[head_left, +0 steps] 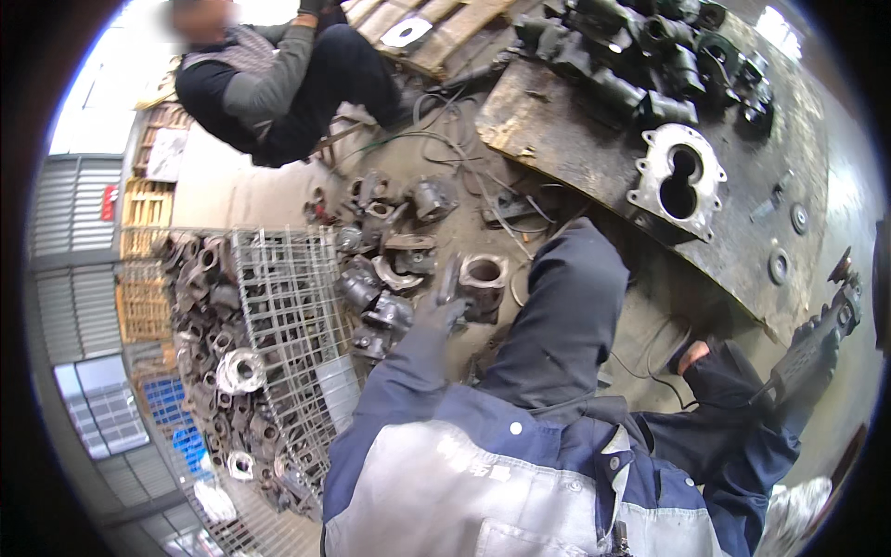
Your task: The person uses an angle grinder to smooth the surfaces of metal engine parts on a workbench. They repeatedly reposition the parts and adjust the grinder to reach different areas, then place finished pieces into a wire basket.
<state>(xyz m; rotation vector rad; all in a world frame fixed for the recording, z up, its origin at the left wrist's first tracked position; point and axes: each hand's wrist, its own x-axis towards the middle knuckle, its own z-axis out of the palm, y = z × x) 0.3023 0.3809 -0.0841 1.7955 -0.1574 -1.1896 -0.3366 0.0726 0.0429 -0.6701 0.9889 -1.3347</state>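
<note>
My left hand [444,304], in a dark glove, reaches down to the floor with fingers stretched out and apart. It is right beside a rusty hollow metal casting [484,295] with a round bore; whether it touches the casting I cannot tell. Far out at the right, my right hand [820,342], also gloved, is closed round a dark object [846,299] with a brownish tip, whose kind does not show clearly. Several loose castings [382,304] lie on the floor around and left of my left hand.
A worn workbench [575,139] at upper right bears a flat housing [679,181], rings [779,266] and a pile of dark castings [640,65]. A wire cage [283,288] full of castings stands left. Cables [464,153] cross the floor. Another person [278,84] crouches at upper left.
</note>
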